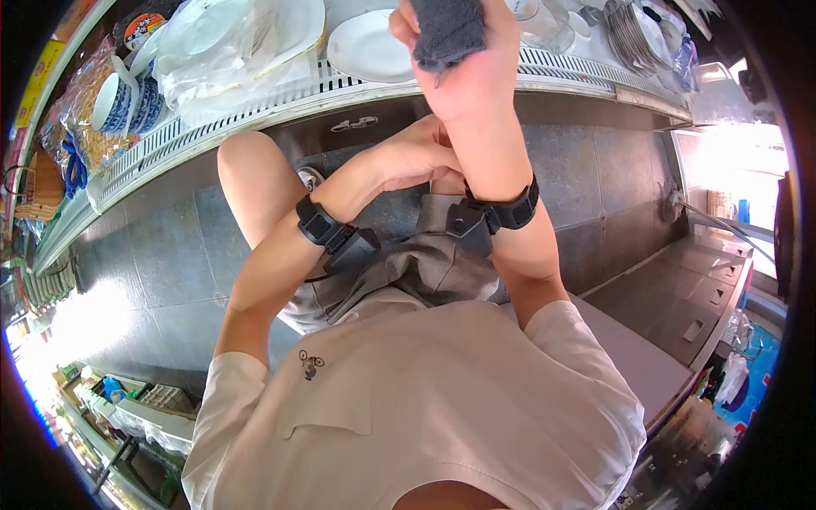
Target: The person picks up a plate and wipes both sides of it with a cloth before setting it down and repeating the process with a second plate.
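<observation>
My right hand (472, 64) is raised at the top of the view, closed on a dark grey cloth (449, 32). A white oval plate (371, 44) lies on the shelf just left of that hand. Lower down, my left hand (416, 155) is beside my right forearm, below the shelf edge. Its fingertips pass behind that forearm, so I cannot see whether they hold anything. Both wrists wear black straps with a black box.
A slotted metal shelf (246, 110) curves across the front. It carries plastic-wrapped dishes (221, 51), blue-and-white bowls (115, 100) at left, and glassware (544, 30) and a row of plates (636, 38) at right. A low cabinet (663, 285) stands at my right.
</observation>
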Available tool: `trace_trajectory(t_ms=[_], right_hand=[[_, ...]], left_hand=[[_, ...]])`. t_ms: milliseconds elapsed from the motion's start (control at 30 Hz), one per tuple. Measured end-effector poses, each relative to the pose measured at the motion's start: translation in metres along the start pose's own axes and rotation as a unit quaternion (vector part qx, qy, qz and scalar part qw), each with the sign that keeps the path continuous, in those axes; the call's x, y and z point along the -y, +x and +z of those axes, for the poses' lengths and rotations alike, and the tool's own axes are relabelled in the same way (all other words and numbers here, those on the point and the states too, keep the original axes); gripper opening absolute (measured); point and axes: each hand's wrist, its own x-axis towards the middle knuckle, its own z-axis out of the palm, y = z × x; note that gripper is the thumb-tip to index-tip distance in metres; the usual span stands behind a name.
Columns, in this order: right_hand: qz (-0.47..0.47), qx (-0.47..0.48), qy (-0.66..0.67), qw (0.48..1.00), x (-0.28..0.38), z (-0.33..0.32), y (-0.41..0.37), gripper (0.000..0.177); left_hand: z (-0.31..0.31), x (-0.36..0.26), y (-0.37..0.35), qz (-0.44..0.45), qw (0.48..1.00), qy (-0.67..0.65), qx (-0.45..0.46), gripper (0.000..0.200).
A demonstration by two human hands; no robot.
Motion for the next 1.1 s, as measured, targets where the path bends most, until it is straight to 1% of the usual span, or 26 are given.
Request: trace_trajectory(t_ms=[33,67,133,167,200,233,300,333,400,433,533,567,633,667,733,767,833,867,900,933,967,1000,1033,1067,1100], right_hand=[[0.000,-0.001,0.000,1.000,-0.002,0.001,-0.003,0.029],[0.010,-0.004,0.014,1.000,-0.004,0.002,-0.006,0.029],[0.022,-0.007,0.028,0.999,-0.007,0.003,-0.009,0.029],[0.039,0.017,0.050,0.998,-0.009,0.003,-0.010,0.029],[0.055,0.042,0.071,0.995,-0.011,0.004,-0.012,0.029],[0.056,0.043,0.071,0.995,-0.013,0.007,-0.013,0.029],[0.042,0.086,0.072,0.993,-0.017,0.013,-0.017,0.031],[0.043,0.086,0.072,0.993,-0.018,0.013,-0.018,0.031],[0.061,0.054,0.046,0.996,-0.020,0.012,-0.020,0.031],[0.063,0.054,0.046,0.995,-0.022,0.012,-0.021,0.031],[0.086,0.071,0.063,0.992,-0.026,0.011,-0.020,0.033],[0.094,0.095,0.092,0.987,-0.029,0.007,-0.019,0.032],[0.106,0.130,0.127,0.978,-0.032,0.009,-0.016,0.031],[0.092,0.117,0.084,0.985,-0.033,0.013,-0.018,0.033],[0.070,0.109,0.019,0.991,-0.033,0.014,-0.018,0.043],[0.063,0.115,0.008,0.991,-0.033,0.015,-0.017,0.041],[0.041,0.089,-0.019,0.995,-0.032,0.014,-0.018,0.035],[0.026,0.046,-0.016,0.998,-0.033,0.013,-0.020,0.028],[0.028,0.056,-0.011,0.998,-0.033,0.011,-0.021,0.028],[0.015,0.069,-0.047,0.996,-0.033,0.008,-0.021,0.027],[0.001,0.083,-0.081,0.993,-0.032,0.007,-0.019,0.028],[0.002,0.091,-0.079,0.993,-0.032,0.006,-0.016,0.030],[0.008,0.042,-0.068,0.997,-0.030,0.011,-0.015,0.030],[0.012,0.072,-0.063,0.995,-0.029,0.007,-0.008,0.030],[0.017,0.101,-0.057,0.993,-0.028,-0.001,0.000,0.031]], left_hand=[[0.000,0.002,0.000,0.011,1.000,0.022,-0.012,0.042],[-0.001,0.002,0.001,0.011,1.000,0.022,-0.012,0.042],[-0.003,0.002,0.002,-0.010,0.999,0.025,-0.023,0.049],[-0.006,0.006,0.003,-0.009,0.999,0.025,-0.025,0.049],[-0.009,0.009,0.003,-0.021,1.000,0.018,-0.007,0.048],[-0.011,0.013,0.004,-0.032,0.999,0.011,0.012,0.048],[-0.013,0.018,0.005,-0.046,0.999,0.001,0.016,0.047],[-0.013,0.020,0.004,-0.062,0.998,-0.010,0.022,0.047],[-0.011,0.022,0.002,-0.056,0.998,-0.011,0.022,0.046],[-0.009,0.023,0.001,-0.050,0.998,-0.012,0.022,0.046],[0.001,0.015,-0.007,-0.066,0.998,-0.007,0.002,0.047],[0.000,0.015,-0.008,-0.063,0.998,-0.005,-0.001,0.047],[-0.010,0.018,-0.009,-0.098,0.995,0.028,-0.005,0.047],[-0.015,0.023,-0.010,-0.092,0.995,0.035,-0.017,0.047],[-0.013,0.030,-0.010,-0.038,0.998,-0.029,0.040,0.045],[-0.011,0.028,-0.011,-0.051,0.998,-0.035,0.026,0.044],[-0.014,0.037,-0.003,-0.048,0.998,-0.048,0.005,0.045],[-0.016,0.038,-0.005,-0.041,0.998,-0.041,-0.002,0.045],[-0.012,0.032,-0.008,-0.033,0.998,-0.047,-0.002,0.042],[-0.012,0.025,-0.011,-0.024,0.998,-0.052,-0.002,0.039],[-0.016,0.016,-0.013,-0.017,0.999,-0.045,-0.009,0.039],[-0.018,0.005,-0.016,-0.014,1.000,-0.003,-0.004,0.040],[-0.020,-0.005,-0.020,-0.013,0.999,0.038,0.000,0.041],[-0.022,-0.014,-0.026,0.034,0.995,0.090,-0.017,0.035],[-0.026,-0.026,-0.035,0.037,0.995,0.095,-0.024,0.035]])
